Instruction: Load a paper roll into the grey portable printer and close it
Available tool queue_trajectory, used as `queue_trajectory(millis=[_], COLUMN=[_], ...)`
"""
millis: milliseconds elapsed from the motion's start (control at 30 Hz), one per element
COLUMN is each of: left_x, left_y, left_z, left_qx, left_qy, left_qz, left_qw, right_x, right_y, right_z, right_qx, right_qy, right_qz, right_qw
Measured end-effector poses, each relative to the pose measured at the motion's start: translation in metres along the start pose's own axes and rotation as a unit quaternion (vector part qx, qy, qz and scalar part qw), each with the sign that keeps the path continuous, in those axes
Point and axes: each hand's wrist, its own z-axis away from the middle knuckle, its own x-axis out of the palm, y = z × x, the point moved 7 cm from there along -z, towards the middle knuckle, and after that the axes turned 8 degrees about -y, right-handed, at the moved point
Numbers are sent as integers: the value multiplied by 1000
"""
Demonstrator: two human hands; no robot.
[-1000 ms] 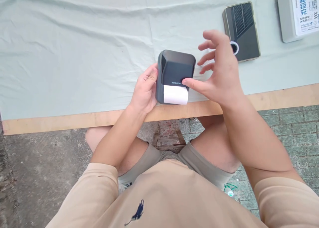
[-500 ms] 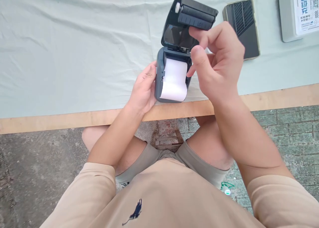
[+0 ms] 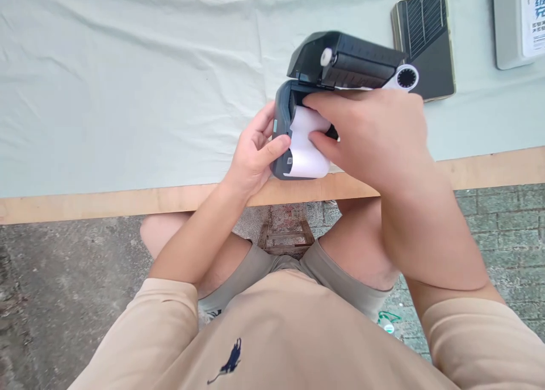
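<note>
A small dark portable printer point(image 3: 281, 129) is tilted near the table's front edge, its lid point(image 3: 315, 55) swung up at the back. Along its left side my left hand point(image 3: 253, 151) grips it, thumb over the rim. White paper point(image 3: 309, 151) lies in the compartment, its loose end curling over the front. My right hand point(image 3: 378, 134) reaches in from the right, thumb and a finger closed about the paper roll. The other fingers are hidden. A white ring with a black toothed centre point(image 3: 406, 76) shows behind that hand, by the lid's black roller point(image 3: 361, 69).
A phone point(image 3: 426, 43) lies at the back right on the pale tablecloth point(image 3: 128, 95). Beyond it is a grey box with a printed label point(image 3: 511, 26). The bare wooden edge point(image 3: 106, 200) runs along the front, above my knees.
My right hand has moved from beside the lid down into the paper compartment. The printer has turned and tilted, and my left thumb has come over its rim. The white ring has come into view.
</note>
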Motion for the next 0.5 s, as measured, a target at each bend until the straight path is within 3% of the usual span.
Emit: queue_trajectory(millis=[133, 200, 300, 367, 433, 500], left_x=[-3, -4, -4, -3, -3, -6], left_y=[-3, -4, -4, -3, -1, -1], left_z=[-4, -4, -3, -3, -2, -3], left_qx=[18, 16, 6, 1, 2, -5], left_qy=[-14, -10, 8, 17, 31, 50], left_qz=[9, 17, 20, 27, 42, 62], left_qw=[1000, 1000, 1000, 999, 999, 997], right_x=[-1, -3, -12, -20, -28, -36], right_y=[-9, -11, -8, -6, -1, 12], right_z=[-5, -6, -3, 3, 9, 15], right_qx=[87, 93, 68, 24, -15, -13], right_qy=[-125, -137, -59, 4, 36, 71], right_qz=[75, 70, 7, -90, -197, -327], right_qw=[985, 984, 996, 996, 980, 942])
